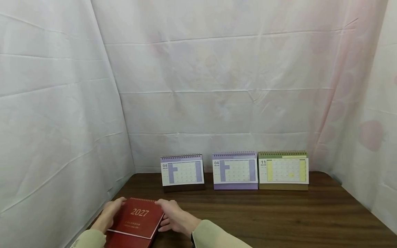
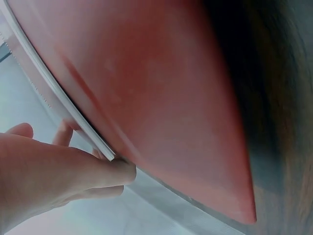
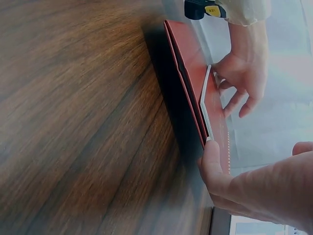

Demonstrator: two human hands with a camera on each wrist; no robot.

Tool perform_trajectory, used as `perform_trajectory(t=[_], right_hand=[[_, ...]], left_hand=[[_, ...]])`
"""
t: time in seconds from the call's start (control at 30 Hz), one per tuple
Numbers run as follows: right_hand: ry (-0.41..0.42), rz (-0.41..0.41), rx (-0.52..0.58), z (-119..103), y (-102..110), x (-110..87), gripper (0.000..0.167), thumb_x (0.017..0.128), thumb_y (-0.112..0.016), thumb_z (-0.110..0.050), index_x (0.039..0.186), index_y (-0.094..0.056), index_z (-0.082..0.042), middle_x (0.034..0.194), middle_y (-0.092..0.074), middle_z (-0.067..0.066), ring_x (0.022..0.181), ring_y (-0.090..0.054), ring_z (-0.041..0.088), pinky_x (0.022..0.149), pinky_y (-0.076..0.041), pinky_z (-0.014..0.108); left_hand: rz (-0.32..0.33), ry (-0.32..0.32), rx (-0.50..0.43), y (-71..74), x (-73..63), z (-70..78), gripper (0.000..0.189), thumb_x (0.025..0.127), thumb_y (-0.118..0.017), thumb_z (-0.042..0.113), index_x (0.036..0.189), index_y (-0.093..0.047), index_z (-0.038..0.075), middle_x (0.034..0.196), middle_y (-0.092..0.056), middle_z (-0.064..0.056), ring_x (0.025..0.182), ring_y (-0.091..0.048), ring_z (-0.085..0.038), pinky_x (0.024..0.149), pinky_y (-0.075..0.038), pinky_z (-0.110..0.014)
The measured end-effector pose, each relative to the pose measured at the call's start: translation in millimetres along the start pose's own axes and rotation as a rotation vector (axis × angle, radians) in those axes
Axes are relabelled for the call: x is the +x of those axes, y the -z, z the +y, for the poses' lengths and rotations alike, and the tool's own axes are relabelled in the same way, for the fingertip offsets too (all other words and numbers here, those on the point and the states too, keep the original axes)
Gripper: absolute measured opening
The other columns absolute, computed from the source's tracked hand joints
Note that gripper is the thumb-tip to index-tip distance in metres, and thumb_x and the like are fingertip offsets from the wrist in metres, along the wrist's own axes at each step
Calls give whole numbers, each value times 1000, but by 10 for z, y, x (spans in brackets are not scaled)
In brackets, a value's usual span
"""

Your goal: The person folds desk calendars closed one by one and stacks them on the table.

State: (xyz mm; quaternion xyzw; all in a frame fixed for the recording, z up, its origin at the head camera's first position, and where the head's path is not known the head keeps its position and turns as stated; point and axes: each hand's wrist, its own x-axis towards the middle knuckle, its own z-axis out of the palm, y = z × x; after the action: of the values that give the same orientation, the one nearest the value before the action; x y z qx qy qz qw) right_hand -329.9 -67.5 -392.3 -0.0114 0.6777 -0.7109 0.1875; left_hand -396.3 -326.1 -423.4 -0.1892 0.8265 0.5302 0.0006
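Note:
A red desk calendar (image 1: pixel 136 220) with "2027" in gold and a spiral along its top lies near the front left of the table. My left hand (image 1: pixel 108 214) grips its left edge, fingertips up by the spiral corner. On the opposite edge, my right hand (image 1: pixel 177 215) holds it, thumb near the upper corner and fingers down the side. In the right wrist view the white page edges (image 3: pixel 205 105) stand a little off the red base (image 3: pixel 186 81). The left wrist view has the red base board (image 2: pixel 166 112) close up, with the thumb at the page stack.
Three desk calendars stand in a row at the back: a dark-based one with a purple page (image 1: pixel 183 172), a purple one (image 1: pixel 235 171) and a green one (image 1: pixel 283 171). White curtains (image 1: pixel 217 103) hang behind and on both sides of the brown wooden table (image 1: pixel 279 213).

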Motion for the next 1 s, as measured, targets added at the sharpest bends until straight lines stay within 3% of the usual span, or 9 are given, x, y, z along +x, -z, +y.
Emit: perform_trajectory(t=[0.33,0.47,0.63,0.83,1.0], right_hand=[[-8,7,20,36,-95,38,70,87,-61,-37,131,-38,12,104,-49,45,93,-60,56,79,-57,50],[-9,12,28,73,-131,44,70,87,-61,-36,130,-38,13,101,-49,45,91,-59,56,79,-57,49],[-5,12,28,98,-150,57,64,87,-61,-36,125,-42,12,97,-51,41,88,-61,54,79,-57,48],[3,10,32,107,-150,76,63,87,-60,-36,123,-43,13,98,-49,41,91,-59,56,80,-57,51],[1,18,42,117,-157,80,68,87,-61,-35,127,-39,15,102,-47,45,92,-58,58,81,-56,53]], left_hand=[[134,37,139,31,-23,6,61,92,-46,41,122,-56,-10,95,-64,-21,80,-60,-25,75,-43,-42],[144,58,144,50,-25,-10,60,91,-47,42,121,-58,-9,94,-65,-21,80,-62,-26,77,-44,-44],[165,60,164,54,-39,-24,58,91,-49,41,117,-58,-10,96,-63,-24,90,-57,-35,91,-30,-55],[207,39,160,23,-45,-29,54,91,-48,38,114,-59,-10,98,-62,-27,94,-53,-39,93,-23,-57],[204,32,172,23,-41,-71,55,92,-48,37,115,-57,-13,100,-61,-30,97,-49,-42,94,-21,-58]])
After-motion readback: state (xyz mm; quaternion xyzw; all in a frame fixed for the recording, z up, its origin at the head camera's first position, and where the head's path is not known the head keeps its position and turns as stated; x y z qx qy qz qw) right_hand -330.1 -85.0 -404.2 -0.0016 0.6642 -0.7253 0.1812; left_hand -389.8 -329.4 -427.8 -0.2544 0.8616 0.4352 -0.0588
